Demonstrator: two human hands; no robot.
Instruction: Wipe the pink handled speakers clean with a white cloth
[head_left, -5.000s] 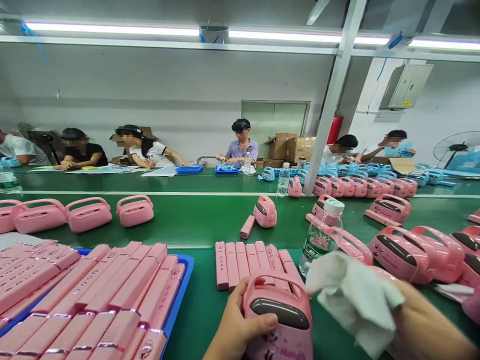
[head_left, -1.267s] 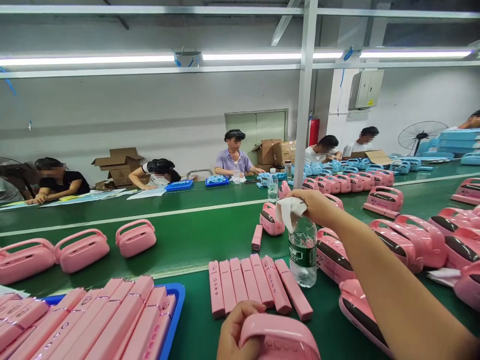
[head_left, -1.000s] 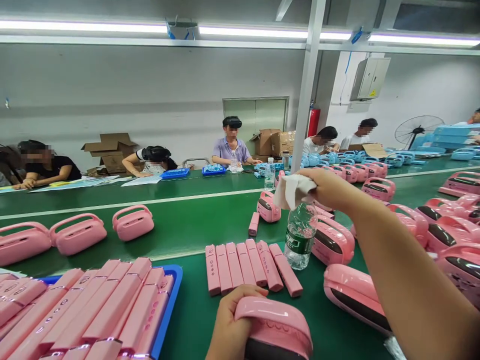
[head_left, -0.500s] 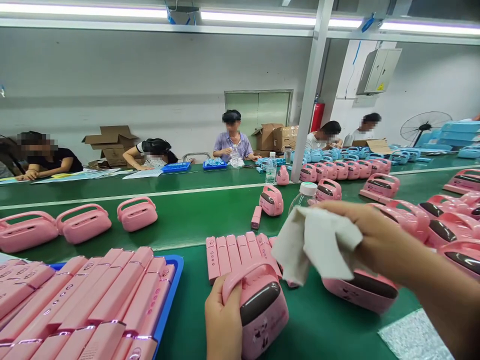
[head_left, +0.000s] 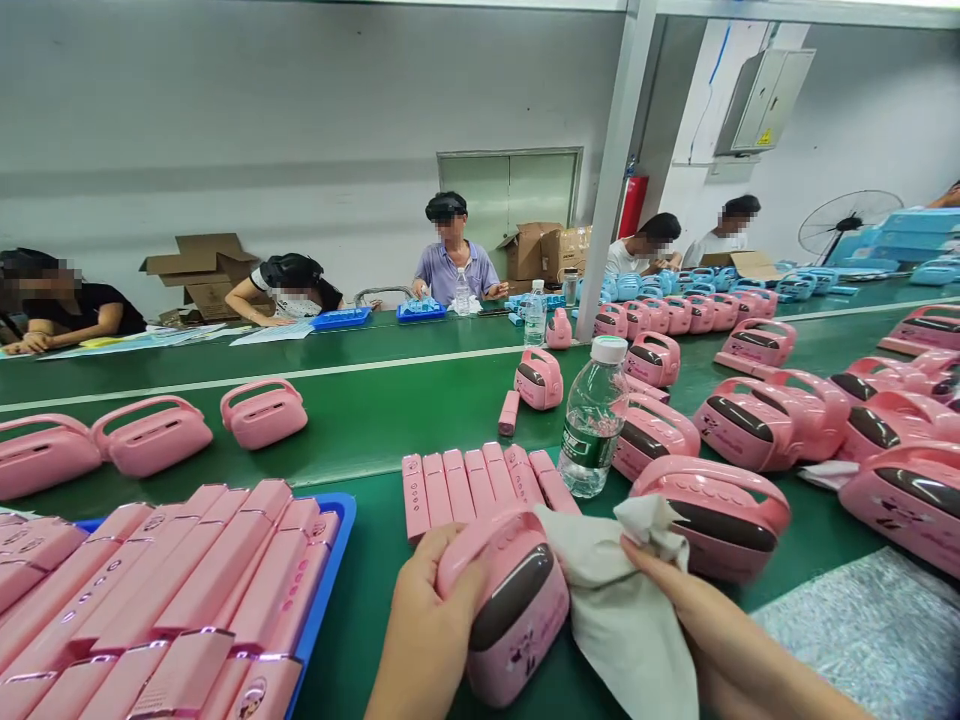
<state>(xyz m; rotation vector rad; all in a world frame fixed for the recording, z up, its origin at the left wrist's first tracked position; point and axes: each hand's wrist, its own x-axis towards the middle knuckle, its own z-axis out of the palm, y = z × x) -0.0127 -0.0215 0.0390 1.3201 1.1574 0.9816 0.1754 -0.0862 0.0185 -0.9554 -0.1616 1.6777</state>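
My left hand [head_left: 435,620] is wrapped round the handle end of a pink speaker-like case [head_left: 517,640] with a dark glossy panel and a printed figure on its front. The case is held tilted over the green table. In my right hand [head_left: 697,610] is a whitish cloth [head_left: 630,620], bunched at the fingers and hanging down, its left part against the side of the case. Just behind the cloth rests another pink case [head_left: 720,510]. A row of pink bar-shaped pieces [head_left: 469,485] lies beyond my left hand.
A blue tray [head_left: 330,560] full of pink bars stands at left. Behind the cloth is a water bottle [head_left: 592,420]. Many pink cases [head_left: 907,500] fill the right side, near a translucent sheet [head_left: 862,630]. Several people sit across the table, one in a purple shirt [head_left: 457,270].
My right hand has come down with the cloth, bringing it against the case's right side. The bottle behind is now uncovered. My left hand keeps its hold; the view has tilted down slightly.
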